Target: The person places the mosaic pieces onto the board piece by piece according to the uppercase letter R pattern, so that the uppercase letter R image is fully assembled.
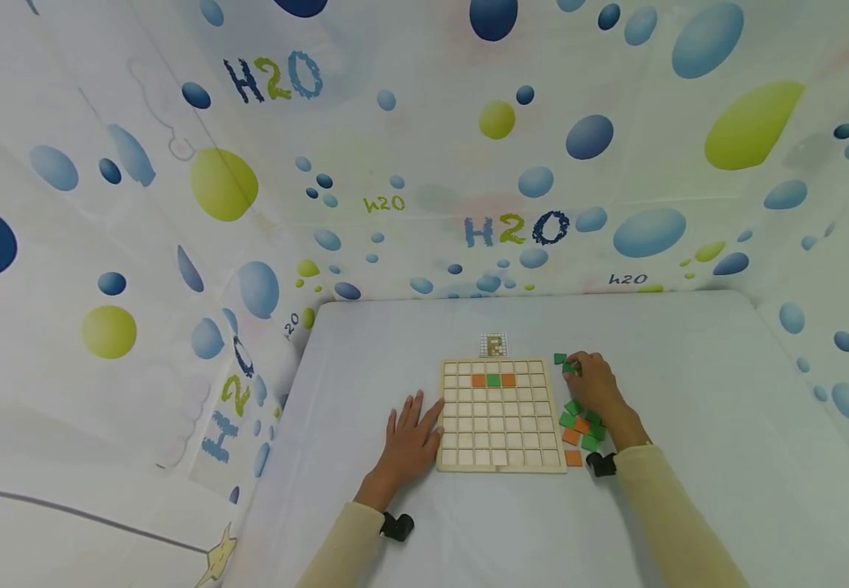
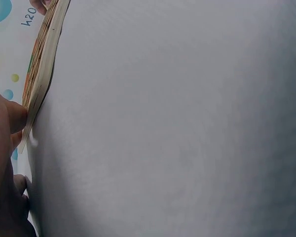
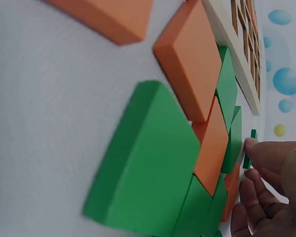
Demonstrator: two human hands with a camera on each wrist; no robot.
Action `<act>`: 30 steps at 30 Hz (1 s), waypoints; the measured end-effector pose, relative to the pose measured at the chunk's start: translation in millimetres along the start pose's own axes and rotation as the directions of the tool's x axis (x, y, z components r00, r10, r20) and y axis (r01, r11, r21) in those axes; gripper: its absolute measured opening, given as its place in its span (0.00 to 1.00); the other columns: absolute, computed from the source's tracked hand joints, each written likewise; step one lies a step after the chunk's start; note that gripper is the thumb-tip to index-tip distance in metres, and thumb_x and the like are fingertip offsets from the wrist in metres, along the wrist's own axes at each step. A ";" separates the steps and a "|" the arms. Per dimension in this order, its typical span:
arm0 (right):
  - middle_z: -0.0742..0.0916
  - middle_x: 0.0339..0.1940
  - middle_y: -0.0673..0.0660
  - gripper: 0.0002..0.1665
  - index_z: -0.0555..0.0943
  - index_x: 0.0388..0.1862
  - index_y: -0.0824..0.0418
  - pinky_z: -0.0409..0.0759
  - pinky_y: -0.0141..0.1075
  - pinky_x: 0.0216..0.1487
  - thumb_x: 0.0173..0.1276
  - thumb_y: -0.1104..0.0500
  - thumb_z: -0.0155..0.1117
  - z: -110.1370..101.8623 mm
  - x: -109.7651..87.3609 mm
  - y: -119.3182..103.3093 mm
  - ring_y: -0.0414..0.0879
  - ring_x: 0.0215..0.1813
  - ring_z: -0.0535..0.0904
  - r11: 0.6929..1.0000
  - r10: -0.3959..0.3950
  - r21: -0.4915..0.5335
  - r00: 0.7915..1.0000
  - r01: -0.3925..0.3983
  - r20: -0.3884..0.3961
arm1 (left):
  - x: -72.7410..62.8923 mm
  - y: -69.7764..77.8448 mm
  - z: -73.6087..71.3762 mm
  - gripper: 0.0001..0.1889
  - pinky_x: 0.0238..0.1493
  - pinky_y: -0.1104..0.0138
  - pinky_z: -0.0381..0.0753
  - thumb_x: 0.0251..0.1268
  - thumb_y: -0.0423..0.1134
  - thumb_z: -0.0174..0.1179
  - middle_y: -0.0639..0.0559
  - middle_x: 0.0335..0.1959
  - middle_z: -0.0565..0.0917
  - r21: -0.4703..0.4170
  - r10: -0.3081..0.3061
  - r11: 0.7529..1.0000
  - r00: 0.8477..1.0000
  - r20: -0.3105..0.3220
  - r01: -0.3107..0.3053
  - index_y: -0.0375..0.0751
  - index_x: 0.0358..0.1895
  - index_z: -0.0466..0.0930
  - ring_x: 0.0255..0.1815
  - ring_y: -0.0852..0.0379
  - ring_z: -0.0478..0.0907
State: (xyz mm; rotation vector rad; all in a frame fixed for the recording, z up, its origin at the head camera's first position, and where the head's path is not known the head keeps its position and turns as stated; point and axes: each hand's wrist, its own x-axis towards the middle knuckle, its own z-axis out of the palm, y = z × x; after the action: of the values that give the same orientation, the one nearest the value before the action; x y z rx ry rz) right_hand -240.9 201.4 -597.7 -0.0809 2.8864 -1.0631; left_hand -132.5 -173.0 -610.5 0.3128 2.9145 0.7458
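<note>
A square wooden grid board (image 1: 468, 469) lies on the table, with an orange tile (image 1: 479, 380), a green tile (image 1: 493, 380) and another orange tile (image 1: 508, 380) side by side in its second row. My left hand (image 1: 408, 447) rests flat with spread fingers, its index finger and thumb touching the board's left edge. Beyond the board's upper right corner, my right hand (image 1: 596, 389) pinches a small green square tile (image 3: 247, 161) between thumb and fingers. Just past it lies one more green tile (image 1: 560, 358). Part of the held tile is hidden by the fingers.
Loose orange tiles (image 3: 187, 59) and green tiles (image 3: 153, 163) lie in a cluster right of the board, beneath my right forearm. A small pattern card (image 1: 493, 345) sits behind the board. White sheeting with printed drops surrounds the white table (image 1: 365, 343).
</note>
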 end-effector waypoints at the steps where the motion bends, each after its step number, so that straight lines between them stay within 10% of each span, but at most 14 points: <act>1: 0.80 0.53 0.73 0.17 0.79 0.60 0.72 0.76 0.63 0.55 0.78 0.63 0.62 0.8 -0.2 -0.7 0.68 0.54 0.78 1.000 0.004 0.002 1.000 -0.004 -0.005 | -0.2 -0.6 0.1 0.29 0.81 0.33 0.41 0.86 0.50 0.44 0.38 0.87 0.51 0.002 0.001 1.000 1.000 0.002 -0.001 0.54 0.84 0.61 0.88 0.36 0.45; 30: 0.83 0.52 0.71 0.16 0.81 0.59 0.73 0.79 0.60 0.55 0.79 0.64 0.63 41.3 -29.0 -43.9 0.65 0.53 0.80 0.989 -0.125 0.072 0.992 0.126 -0.020 | -9.0 -13.4 0.1 0.29 0.81 0.33 0.40 0.86 0.51 0.44 0.37 0.87 0.51 -0.003 0.049 0.999 0.999 -0.015 -0.049 0.53 0.84 0.61 0.88 0.35 0.45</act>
State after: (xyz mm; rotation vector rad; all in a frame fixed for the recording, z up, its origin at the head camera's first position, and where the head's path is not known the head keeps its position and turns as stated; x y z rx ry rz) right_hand -207.6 143.4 -599.3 -0.2542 2.8857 -1.1938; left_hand -126.0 -186.5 -616.6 0.3808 2.9290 0.7629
